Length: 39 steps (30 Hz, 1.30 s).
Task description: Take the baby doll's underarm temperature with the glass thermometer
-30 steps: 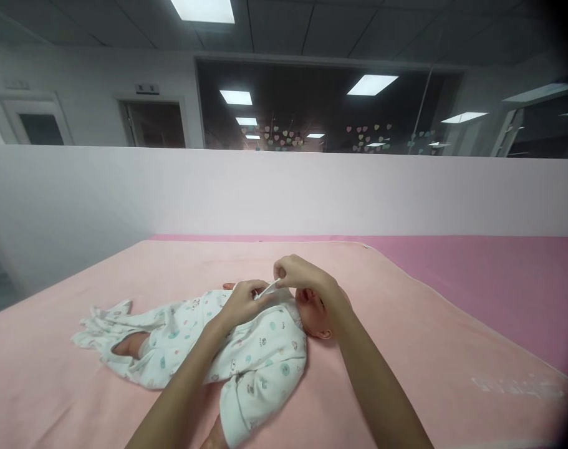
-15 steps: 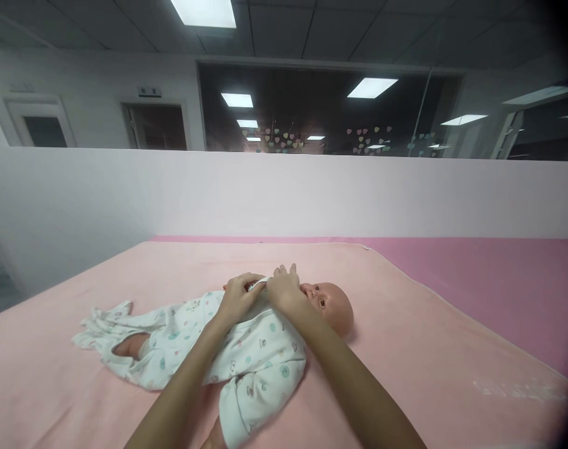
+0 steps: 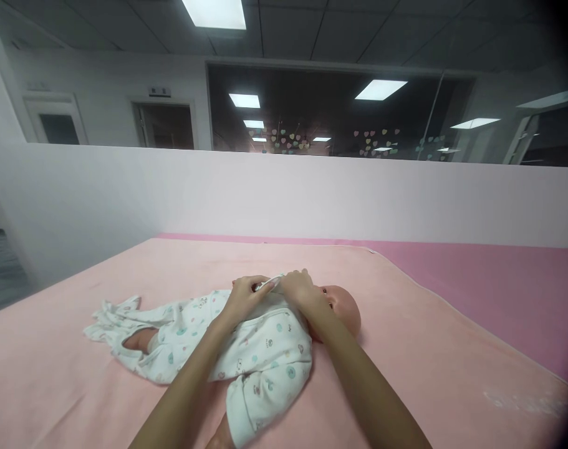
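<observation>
A baby doll point(image 3: 346, 307) lies on its back across the pink sheet, its head to the right and partly covered by my right forearm. It wears a white romper point(image 3: 267, 342) with small coloured prints; one sleeve points toward me with the doll's hand coming out of its cuff. On the left, an opening in a romper leg shows bare doll skin. My left hand point(image 3: 247, 297) pinches the romper's edge at the chest. Close beside it, near the doll's neck, my right hand point(image 3: 297, 287) is closed on the same fabric, its fingertips mostly hidden.
The doll lies on a pale pink sheet point(image 3: 419, 349) with a darker pink surface point(image 3: 489, 287) showing along its right and back edges. A white partition point(image 3: 284, 193) rises behind. Beyond it are doors and a dark window with heart stickers.
Both hands stay at the romper's chest, with its edge now pulled up between them. My right hand has closed more, its raised fingers lowered. The whole view has shifted slightly.
</observation>
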Available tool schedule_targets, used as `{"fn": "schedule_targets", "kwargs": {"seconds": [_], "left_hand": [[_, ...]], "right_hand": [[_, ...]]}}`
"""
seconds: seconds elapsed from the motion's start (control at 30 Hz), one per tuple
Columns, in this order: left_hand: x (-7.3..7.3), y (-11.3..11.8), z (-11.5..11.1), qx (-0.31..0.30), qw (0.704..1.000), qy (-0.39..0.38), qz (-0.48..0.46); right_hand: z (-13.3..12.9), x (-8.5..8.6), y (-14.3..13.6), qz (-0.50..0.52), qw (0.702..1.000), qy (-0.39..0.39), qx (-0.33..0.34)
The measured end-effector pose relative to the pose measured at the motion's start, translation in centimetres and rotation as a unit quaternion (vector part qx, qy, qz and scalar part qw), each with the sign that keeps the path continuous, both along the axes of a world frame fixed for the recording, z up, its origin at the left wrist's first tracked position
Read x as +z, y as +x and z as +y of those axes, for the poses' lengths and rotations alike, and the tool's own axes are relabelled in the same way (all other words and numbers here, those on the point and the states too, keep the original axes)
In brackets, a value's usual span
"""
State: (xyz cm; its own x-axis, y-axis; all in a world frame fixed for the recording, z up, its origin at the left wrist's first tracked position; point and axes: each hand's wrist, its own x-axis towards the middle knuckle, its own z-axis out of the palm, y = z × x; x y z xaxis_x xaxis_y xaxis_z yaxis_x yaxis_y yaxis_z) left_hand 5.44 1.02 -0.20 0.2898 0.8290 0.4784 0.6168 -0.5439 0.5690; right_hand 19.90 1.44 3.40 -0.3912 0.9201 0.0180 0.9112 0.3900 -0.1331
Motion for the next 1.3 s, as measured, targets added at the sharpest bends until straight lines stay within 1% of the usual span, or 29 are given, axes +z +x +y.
{"fn": "schedule_targets", "kwargs": {"seconds": [0.13, 0.23, 0.3, 0.37, 0.47, 0.6, 0.67, 0.73, 0.8, 0.87, 0.9, 0.97, 1.1, 1.17, 1.2, 1.23, 1.27, 1.3], "left_hand": [[0.2, 0.1, -0.5, -0.052, 0.998, -0.020, 0.002], [0.3, 0.1, -0.7, -0.071, 0.997, -0.033, -0.005], [0.3, 0.1, -0.8, -0.080, 0.995, -0.052, 0.012], [0.2, 0.1, -1.0, -0.099, 0.991, -0.080, 0.035], [0.6, 0.0, -1.5, -0.142, 0.980, -0.129, 0.058], [1.6, -0.9, -2.1, -0.202, 0.959, -0.182, 0.083], [2.0, -1.8, -2.1, -0.212, 0.951, -0.204, 0.096], [2.3, -2.7, -2.0, -0.210, 0.944, -0.236, 0.096], [2.4, -3.8, -1.9, -0.200, 0.937, -0.273, 0.088], [2.4, -4.8, -1.8, -0.173, 0.935, -0.298, 0.079], [2.3, -5.4, -1.7, -0.149, 0.937, -0.307, 0.075], [1.9, -6.8, -1.4, -0.082, 0.939, -0.326, 0.070], [1.1, -10.3, -0.7, 0.029, 0.934, -0.341, 0.107], [1.1, -11.5, -0.5, 0.057, 0.933, -0.328, 0.137], [1.2, -11.7, -0.5, 0.070, 0.937, -0.308, 0.149], [1.5, -11.5, -0.5, 0.084, 0.946, -0.272, 0.158], [1.8, -10.9, -0.6, 0.101, 0.958, -0.219, 0.157], [2.1, -9.8, -0.8, 0.124, 0.970, -0.148, 0.148]], "right_hand": [[-2.2, 2.5, 1.9, -0.005, 1.000, 0.005, -0.021], [-3.6, 4.4, 3.7, 0.008, 1.000, 0.006, -0.020], [-4.5, 5.3, 5.2, 0.034, 0.999, 0.026, -0.022], [-5.2, 6.0, 6.9, 0.073, 0.995, 0.064, -0.025], [-6.3, 6.7, 9.0, 0.127, 0.985, 0.112, -0.028], [-7.1, 7.1, 10.3, 0.161, 0.978, 0.125, -0.036], [-7.2, 7.1, 10.4, 0.169, 0.977, 0.127, -0.035], [-7.3, 7.2, 10.3, 0.176, 0.975, 0.130, -0.030], [-7.4, 7.2, 10.1, 0.185, 0.974, 0.133, -0.017], [-7.5, 7.4, 10.0, 0.194, 0.972, 0.135, 0.000], [-7.6, 7.4, 10.0, 0.199, 0.970, 0.136, 0.008], [-7.8, 7.5, 10.0, 0.207, 0.969, 0.135, 0.018], [-7.9, 7.5, 10.1, 0.217, 0.968, 0.129, 0.018], [-7.8, 7.5, 10.2, 0.217, 0.968, 0.127, 0.013], [-7.8, 7.5, 10.2, 0.217, 0.968, 0.126, 0.010], [-7.8, 7.5, 10.1, 0.216, 0.968, 0.126, 0.008], [-7.7, 7.5, 10.1, 0.216, 0.968, 0.127, 0.006], [-7.7, 7.6, 10.0, 0.217, 0.968, 0.127, 0.005]]}}
